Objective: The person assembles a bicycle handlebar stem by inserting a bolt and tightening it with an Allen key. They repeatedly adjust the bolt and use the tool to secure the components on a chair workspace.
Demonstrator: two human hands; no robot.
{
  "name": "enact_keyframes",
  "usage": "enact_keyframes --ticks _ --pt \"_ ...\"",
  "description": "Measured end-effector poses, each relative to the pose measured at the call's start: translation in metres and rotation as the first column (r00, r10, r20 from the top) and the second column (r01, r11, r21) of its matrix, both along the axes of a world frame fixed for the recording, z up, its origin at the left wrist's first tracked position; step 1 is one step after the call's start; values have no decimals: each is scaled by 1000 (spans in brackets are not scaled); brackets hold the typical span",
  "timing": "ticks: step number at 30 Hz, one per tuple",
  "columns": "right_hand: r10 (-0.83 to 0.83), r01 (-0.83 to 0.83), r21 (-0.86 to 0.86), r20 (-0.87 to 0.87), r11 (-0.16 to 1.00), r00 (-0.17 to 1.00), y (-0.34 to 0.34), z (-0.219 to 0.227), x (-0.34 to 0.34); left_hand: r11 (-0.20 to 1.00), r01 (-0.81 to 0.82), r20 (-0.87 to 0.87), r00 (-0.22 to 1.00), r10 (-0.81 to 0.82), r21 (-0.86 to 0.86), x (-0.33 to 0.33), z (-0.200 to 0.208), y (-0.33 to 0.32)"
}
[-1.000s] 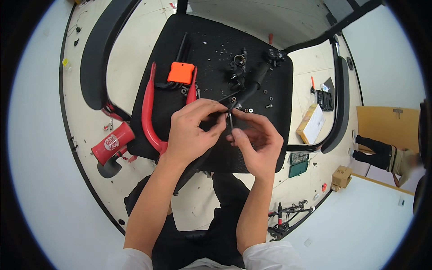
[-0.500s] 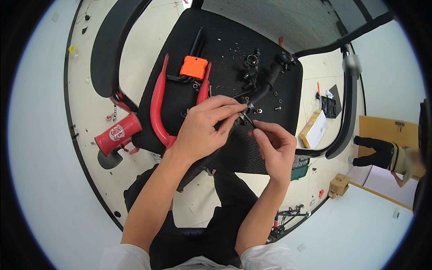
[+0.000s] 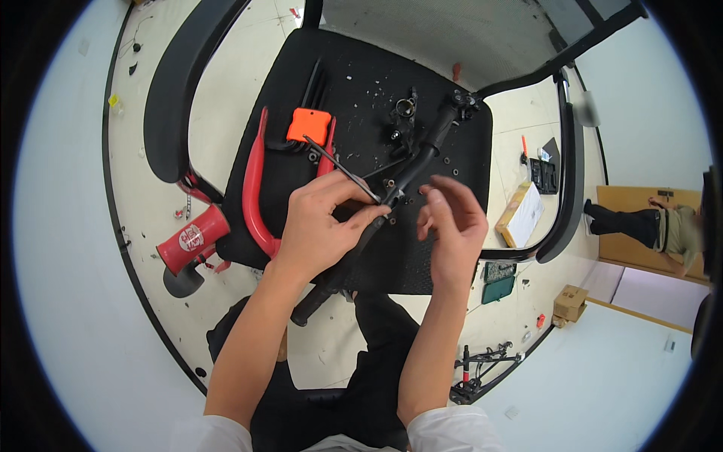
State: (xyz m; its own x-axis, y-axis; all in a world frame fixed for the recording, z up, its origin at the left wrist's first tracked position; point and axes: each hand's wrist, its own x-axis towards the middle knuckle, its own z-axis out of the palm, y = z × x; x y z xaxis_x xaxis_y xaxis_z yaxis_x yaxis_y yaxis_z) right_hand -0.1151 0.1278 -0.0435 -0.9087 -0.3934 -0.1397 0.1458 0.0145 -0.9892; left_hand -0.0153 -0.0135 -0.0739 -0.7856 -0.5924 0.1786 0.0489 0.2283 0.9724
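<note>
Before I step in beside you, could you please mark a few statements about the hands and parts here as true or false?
1. The left hand touches a thin dark rod. True.
2. The orange holder lies on the floor. False: the orange holder lies on the chair seat.
3. The red forked part lies to the left of the black handlebar. True.
4. The right hand is wrapped around the black handlebar. False: the right hand is apart from it, on its right side.
5. Another person is visible at the picture's right. True.
</note>
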Motion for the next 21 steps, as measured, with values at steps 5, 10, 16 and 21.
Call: enact_keyframes --ticks 5,10,16,21 --pt "175 -21 273 -551 962 816 -19 -3 16 988 0 50 999 8 -157 2 -3 -2" --pt "372 -160 376 -603 913 705 -11 4 9 999 -44 14 999 44 3 -5 -17 9" --pt "395 -269 300 -541 915 742 -14 -8 11 994 65 -76 995 -72 -84 -6 -16 4" --pt "423 -281 333 -518 900 743 -10 -4 13 992 104 -6 994 -105 -69 -3 -6 -3"
